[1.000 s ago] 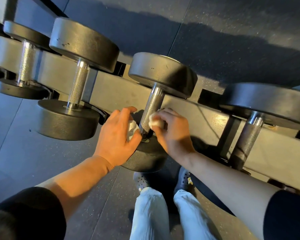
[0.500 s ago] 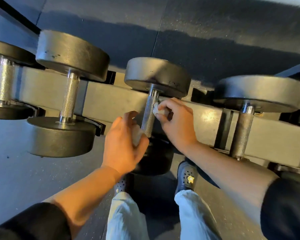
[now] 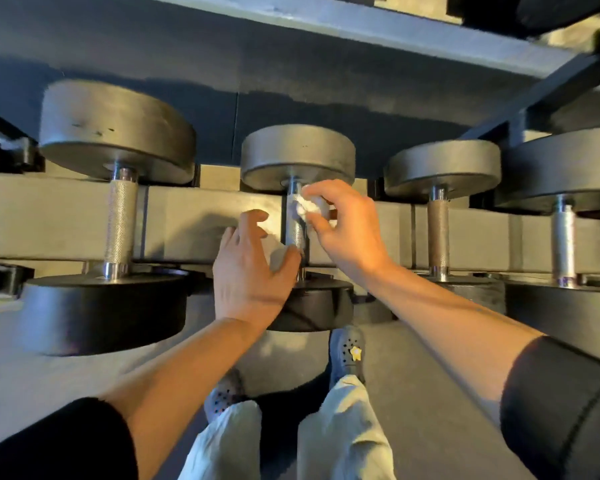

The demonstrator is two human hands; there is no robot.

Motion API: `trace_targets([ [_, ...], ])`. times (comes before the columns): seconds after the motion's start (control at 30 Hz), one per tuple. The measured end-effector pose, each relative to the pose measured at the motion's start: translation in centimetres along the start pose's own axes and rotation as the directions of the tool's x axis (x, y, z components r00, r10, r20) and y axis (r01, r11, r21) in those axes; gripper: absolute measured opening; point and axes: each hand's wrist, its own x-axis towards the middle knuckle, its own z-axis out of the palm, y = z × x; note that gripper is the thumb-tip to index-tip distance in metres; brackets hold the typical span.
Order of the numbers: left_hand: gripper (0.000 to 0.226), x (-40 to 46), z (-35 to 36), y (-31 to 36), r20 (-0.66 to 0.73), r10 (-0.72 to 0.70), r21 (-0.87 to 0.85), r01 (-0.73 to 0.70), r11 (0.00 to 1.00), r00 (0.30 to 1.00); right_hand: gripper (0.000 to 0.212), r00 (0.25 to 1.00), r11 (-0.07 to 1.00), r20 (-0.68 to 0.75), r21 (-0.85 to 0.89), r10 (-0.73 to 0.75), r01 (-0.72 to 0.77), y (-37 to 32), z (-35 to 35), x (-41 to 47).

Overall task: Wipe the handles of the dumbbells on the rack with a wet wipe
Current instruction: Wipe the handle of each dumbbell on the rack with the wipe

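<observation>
Several dark dumbbells lie across the rack's pale rail (image 3: 201, 220). The middle dumbbell's knurled steel handle (image 3: 294, 233) runs between my two hands. My right hand (image 3: 347, 226) pinches a crumpled white wet wipe (image 3: 307, 206) against the upper part of that handle, just below the far head (image 3: 297, 155). My left hand (image 3: 246, 271) sits at the handle's lower left with fingers spread; a white piece (image 3: 279, 256) shows between its thumb and palm, near the handle's lower end.
A larger dumbbell handle (image 3: 120, 223) is to the left; two more dumbbell handles (image 3: 438, 233) stand to the right. An upper rack shelf (image 3: 361, 26) overhangs at the top. My shoes (image 3: 349, 351) and light trousers are below on the grey floor.
My right hand has slid the wipe up the middle handle from its lower end to near the far head. My left hand's fingers have spread apart. The view has tilted upward.
</observation>
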Motion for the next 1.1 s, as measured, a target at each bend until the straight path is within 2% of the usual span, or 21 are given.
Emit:
trace_targets([
  [0.13, 0.046, 1.3, -3.3, -1.9, 0.062, 0.165, 0.09, -0.171, 0.981, 0.984, 0.027, 0.966, 0.948, 0.087, -0.189, -0.245, 0.257, -0.5, 1.4, 1.5],
  [0.2, 0.048, 1.5, -4.6, -2.9, 0.097, 0.204, 0.137, -0.216, 0.967, 0.974, 0.028, 0.941, 0.912, 0.181, -0.249, -0.288, 0.327, -0.2, 1.9, 1.5],
  [0.3, 0.053, 1.6, -5.7, -4.5, 0.146, 0.221, 0.189, -0.246, 0.95, 0.964, 0.031, 0.915, 0.89, 0.302, -0.285, -0.268, 0.355, 0.2, 1.9, 1.3],
  [0.47, 0.051, 2.0, -6.9, -6.3, 0.194, 0.243, 0.225, -0.284, 0.932, 0.951, 0.026, 0.889, 0.901, 0.386, -0.245, -0.249, 0.359, 0.4, 1.2, 0.3],
  [0.7, 0.052, 1.6, -6.7, -6.4, 0.253, 0.235, 0.2, -0.288, 0.936, 0.939, 0.028, 0.823, 0.955, 0.568, -0.242, -0.004, 0.171, -0.7, 0.4, -1.3],
  [0.8, 0.052, 1.5, -6.5, -6.3, 0.239, 0.231, 0.193, -0.279, 0.941, 0.943, 0.029, 0.866, 0.935, 0.491, -0.256, -0.095, 0.247, -1.2, 0.8, -0.8],
  [0.9, 0.052, 1.5, -6.6, -6.2, 0.238, 0.215, 0.166, -0.258, 0.952, 0.947, 0.036, 0.902, 0.877, 0.381, -0.339, -0.203, 0.341, -1.7, 1.3, 0.7],
  [1.0, 0.052, 1.4, -6.6, -6.2, 0.219, 0.215, 0.159, -0.252, 0.955, 0.952, 0.038, 0.875, 0.76, 0.442, -0.494, -0.199, 0.423, -2.0, 1.6, 2.2],
  [1.1, 0.053, 1.3, -6.6, -6.3, 0.247, 0.232, 0.168, -0.277, 0.946, 0.941, 0.033, 0.856, 0.753, 0.509, -0.529, -0.087, 0.391, -1.6, 1.8, 2.1],
])
